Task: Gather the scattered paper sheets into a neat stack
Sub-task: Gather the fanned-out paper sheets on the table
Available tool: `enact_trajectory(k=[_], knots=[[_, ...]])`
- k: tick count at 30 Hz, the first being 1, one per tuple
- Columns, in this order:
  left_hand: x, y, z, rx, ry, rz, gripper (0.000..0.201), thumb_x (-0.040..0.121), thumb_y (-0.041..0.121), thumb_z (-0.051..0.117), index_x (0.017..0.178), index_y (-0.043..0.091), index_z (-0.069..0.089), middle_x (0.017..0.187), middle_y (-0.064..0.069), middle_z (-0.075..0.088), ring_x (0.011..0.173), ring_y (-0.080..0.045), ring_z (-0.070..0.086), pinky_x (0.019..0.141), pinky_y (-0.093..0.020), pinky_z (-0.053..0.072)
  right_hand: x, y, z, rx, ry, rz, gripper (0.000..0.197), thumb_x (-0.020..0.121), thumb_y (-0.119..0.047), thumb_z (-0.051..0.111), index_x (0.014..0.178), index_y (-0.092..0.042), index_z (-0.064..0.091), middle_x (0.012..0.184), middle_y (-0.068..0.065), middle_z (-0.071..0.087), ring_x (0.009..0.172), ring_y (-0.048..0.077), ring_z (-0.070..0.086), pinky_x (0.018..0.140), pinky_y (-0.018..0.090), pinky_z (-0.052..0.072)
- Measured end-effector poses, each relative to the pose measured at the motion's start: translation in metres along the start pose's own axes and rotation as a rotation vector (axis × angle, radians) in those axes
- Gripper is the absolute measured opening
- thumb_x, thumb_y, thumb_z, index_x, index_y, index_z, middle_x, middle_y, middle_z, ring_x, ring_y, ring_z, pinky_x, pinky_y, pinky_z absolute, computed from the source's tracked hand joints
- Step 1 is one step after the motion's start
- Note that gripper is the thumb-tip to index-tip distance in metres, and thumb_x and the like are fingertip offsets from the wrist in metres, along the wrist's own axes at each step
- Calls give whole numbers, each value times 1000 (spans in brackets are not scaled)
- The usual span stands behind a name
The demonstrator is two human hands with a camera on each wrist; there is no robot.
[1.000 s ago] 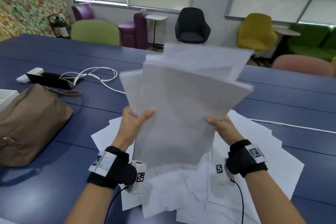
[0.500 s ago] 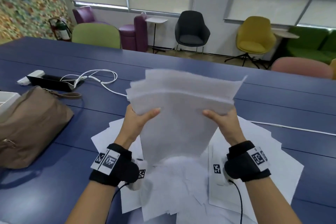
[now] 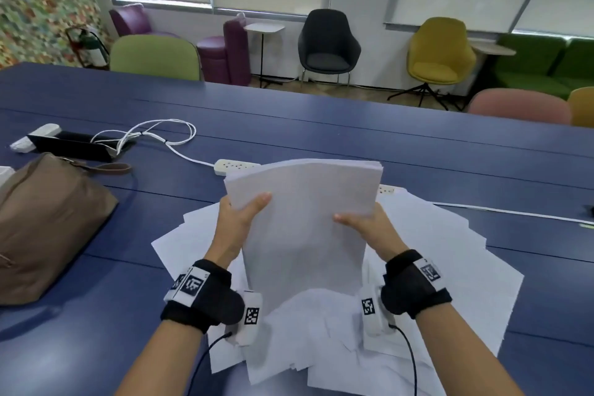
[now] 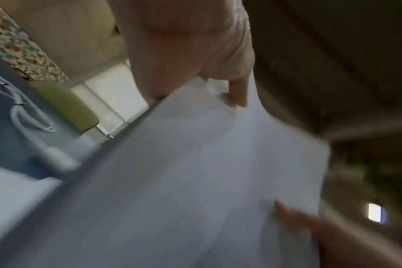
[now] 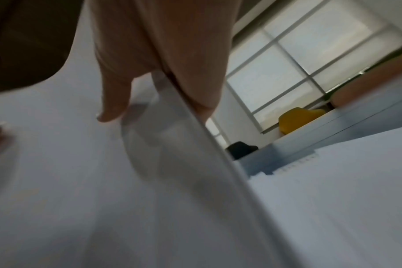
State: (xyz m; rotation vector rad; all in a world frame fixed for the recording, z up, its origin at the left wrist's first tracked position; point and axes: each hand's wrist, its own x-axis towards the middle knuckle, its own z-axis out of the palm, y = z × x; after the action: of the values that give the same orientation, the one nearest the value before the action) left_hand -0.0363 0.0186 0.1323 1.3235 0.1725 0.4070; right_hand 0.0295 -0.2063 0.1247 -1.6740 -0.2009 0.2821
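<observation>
A: Both hands up on the stack (image 3: 302,228), held near upright over the loose sheets (image 3: 427,267) on the tabletop (image 3: 289,125). Left hand (image 3: 239,222) pinches its left edge, thumb across the front face.

B: And the right hand (image 3: 369,228) mirrors it on the right edge, thumb on the front. The fingers behind the stack? Hidden from the head view.

A: The left wrist view is badly smeared. I make out the left hand (image 4: 190,45) with a thumb on the stack (image 4: 195,181), and a blurred bit of the other hand low right. Not much more.

B: The right wrist view helps a little: the right hand (image 5: 158,59) has its thumb on the face and a finger behind, the stack (image 5: 149,181) edge pinched between them. Also blurred.

A: The stack's bottom edge meets the loose sheets, though whether it touches them I can't tell. The wrist cameras cover part of that pile.

B: Behind the stack, a power strip (image 3: 234,165) peeks out, its right end hidden by the paper. Its white cable (image 3: 154,135) loops away left of the stack.

A: Far left of the stack, a brown bag (image 3: 48,225), cut off by the frame edge. Chairs behind the tabletop, the pink one (image 3: 517,106) only partly showing.
</observation>
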Motion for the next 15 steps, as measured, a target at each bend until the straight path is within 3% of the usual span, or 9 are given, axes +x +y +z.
enact_trajectory(k=[2,6,9,12,15], knots=[[-6,-32,1,102,-10,-118,16,79,11,71,88,23,65,84,9,71,76,-6,67,62,-15,52,-2,27,5,-123,-17,91,21,82,-8,68,102,-10,65,107,14,68,95,25,65,86,37,52],[-12,-72,20,241,-70,-233,15,83,10,68,96,15,66,89,3,69,81,-16,66,64,-17,52,-5,47,-23,-161,210,119,19,86,-15,64,100,-3,67,97,14,68,88,26,64,79,37,51],[-12,-85,59,223,-199,-257,20,83,12,68,103,11,64,94,1,70,78,-6,67,64,-14,52,-8,57,-66,-129,337,200,5,86,-12,63,86,-10,67,88,12,66,80,24,61,74,36,49],[-8,-110,105,305,-295,-264,27,86,15,66,111,5,62,103,-3,68,86,-10,65,70,-14,50,-13,76,-109,-206,468,290,11,85,-14,64,90,-5,66,88,13,64,85,29,62,80,41,50],[-8,-147,142,514,-366,-357,19,88,14,60,105,5,62,104,-10,65,93,-20,59,75,-24,44,-21,99,-142,-273,567,393,21,84,-17,63,97,-1,66,89,13,64,87,31,61,80,41,50]])
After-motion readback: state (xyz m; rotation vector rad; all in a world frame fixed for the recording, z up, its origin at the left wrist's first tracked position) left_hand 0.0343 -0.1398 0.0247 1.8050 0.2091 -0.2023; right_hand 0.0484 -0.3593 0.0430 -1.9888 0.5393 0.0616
